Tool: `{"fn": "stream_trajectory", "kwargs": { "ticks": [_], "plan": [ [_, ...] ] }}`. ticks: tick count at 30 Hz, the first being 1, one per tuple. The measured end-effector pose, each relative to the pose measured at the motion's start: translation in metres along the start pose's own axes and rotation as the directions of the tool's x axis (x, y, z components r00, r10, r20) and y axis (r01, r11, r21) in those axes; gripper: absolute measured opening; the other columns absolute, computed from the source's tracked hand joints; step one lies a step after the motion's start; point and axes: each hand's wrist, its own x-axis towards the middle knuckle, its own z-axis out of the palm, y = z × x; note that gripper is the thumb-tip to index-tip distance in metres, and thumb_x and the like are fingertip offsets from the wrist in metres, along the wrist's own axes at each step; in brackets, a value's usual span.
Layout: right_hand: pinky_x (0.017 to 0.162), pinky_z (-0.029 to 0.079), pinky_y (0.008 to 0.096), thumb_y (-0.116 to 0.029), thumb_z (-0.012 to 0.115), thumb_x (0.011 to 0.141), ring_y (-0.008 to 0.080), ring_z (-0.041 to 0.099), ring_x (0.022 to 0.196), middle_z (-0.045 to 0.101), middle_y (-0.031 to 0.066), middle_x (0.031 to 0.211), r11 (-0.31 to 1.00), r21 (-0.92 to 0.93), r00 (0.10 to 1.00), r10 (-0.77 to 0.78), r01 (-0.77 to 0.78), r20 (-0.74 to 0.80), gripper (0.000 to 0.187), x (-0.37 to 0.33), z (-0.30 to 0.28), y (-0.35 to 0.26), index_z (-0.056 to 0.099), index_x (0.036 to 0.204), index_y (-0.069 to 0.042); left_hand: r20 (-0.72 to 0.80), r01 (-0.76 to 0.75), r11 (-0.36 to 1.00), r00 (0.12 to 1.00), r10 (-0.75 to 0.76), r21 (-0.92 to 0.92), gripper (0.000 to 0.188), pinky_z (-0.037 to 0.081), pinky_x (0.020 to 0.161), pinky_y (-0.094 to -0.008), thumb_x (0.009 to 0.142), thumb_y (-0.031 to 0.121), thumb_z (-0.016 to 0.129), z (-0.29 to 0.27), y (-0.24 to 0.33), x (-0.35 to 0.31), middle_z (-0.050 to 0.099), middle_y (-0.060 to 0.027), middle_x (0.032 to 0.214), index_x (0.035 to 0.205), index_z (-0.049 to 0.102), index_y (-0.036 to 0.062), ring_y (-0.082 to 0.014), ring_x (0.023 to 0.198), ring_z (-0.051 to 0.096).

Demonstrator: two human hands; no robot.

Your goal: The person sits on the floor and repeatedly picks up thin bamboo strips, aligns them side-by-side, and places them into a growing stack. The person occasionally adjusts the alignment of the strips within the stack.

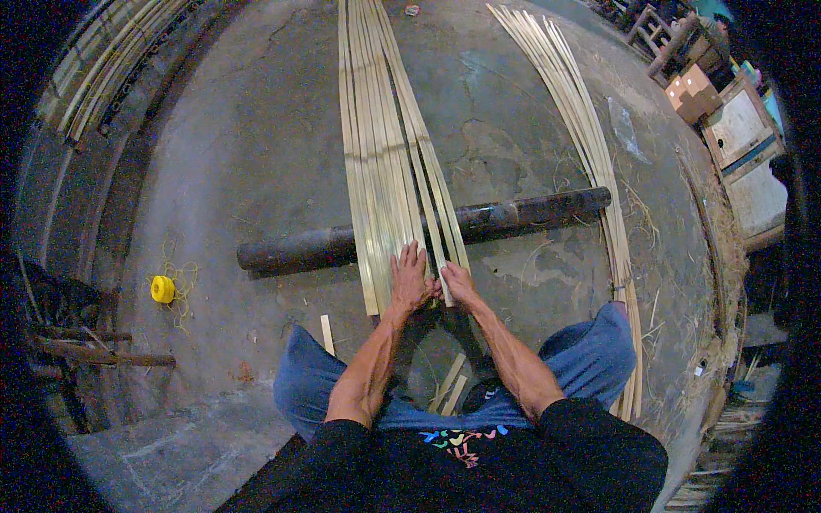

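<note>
Long pale bamboo strips (369, 188) lie side by side and run away from me across a dark round pole (299, 250) on the floor. My left hand (411, 280) rests on the near ends of the strips, its fingers stretched out flat. Close beside it, my right hand (459, 283) is closed on the near end of a bamboo strip (440, 244) at the right side of the row. Narrow gaps part the rightmost strips from the others. The thumb side of my left hand nearly meets my right fingers, and their contact is partly hidden.
A second bundle of strips (590, 137) lies on the right, beyond the pole's end. Yellow twine (162, 289) sits on the floor at left. Short offcuts (451, 389) lie between my legs. Cardboard boxes (693, 92) and wooden panels stand far right; more poles (103, 77) lie far left.
</note>
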Motion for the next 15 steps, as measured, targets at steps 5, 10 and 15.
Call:
{"fn": "stream_trajectory", "kwargs": {
  "ticks": [5, 10, 15],
  "plan": [
    [0.046, 0.042, 0.0254, -0.014, 0.041, 0.080, 0.0104, 0.050, 0.050, 0.053, 0.0057, 0.063, 0.949, -0.255, 0.979, -0.201, 0.186, -0.036, 0.019, -0.003, 0.002, 0.005, 0.050, 0.091, -0.003, 0.006, -0.026, 1.000, 1.000, 0.026, 0.000, 0.054, 0.012, 0.094, -0.0503, 0.069, 0.023, 0.049, 0.000, -0.003, -0.001, 0.025, -0.0128, 0.126, 0.116, 0.034, 0.0019, -0.0302, 0.117, 0.020],
    [0.043, 0.038, 0.0228, -0.014, 0.042, 0.080, 0.0097, 0.047, 0.049, 0.049, 0.0039, 0.059, 0.956, -0.279, 0.968, -0.152, 0.092, -0.199, 0.017, 0.005, 0.011, 0.008, 0.050, 0.090, -0.003, 0.015, -0.024, 1.000, 1.000, 0.024, 0.006, 0.052, 0.012, 0.094, -0.0490, 0.070, 0.021, 0.048, 0.002, -0.005, -0.001, 0.024, -0.0116, 0.127, 0.117, 0.034, 0.0031, -0.0287, 0.118, 0.020],
    [0.043, 0.039, 0.0240, -0.015, 0.041, 0.080, 0.0115, 0.048, 0.049, 0.049, 0.0047, 0.059, 0.955, -0.125, 0.934, -0.290, 0.269, -0.207, 0.019, 0.010, 0.013, -0.006, 0.049, 0.090, 0.000, -0.001, -0.019, 1.000, 1.000, 0.019, -0.003, 0.049, 0.012, 0.095, -0.0477, 0.072, 0.019, 0.046, 0.001, -0.003, -0.003, 0.025, -0.0102, 0.127, 0.117, 0.034, 0.0040, -0.0263, 0.119, 0.019]
  ]
}}
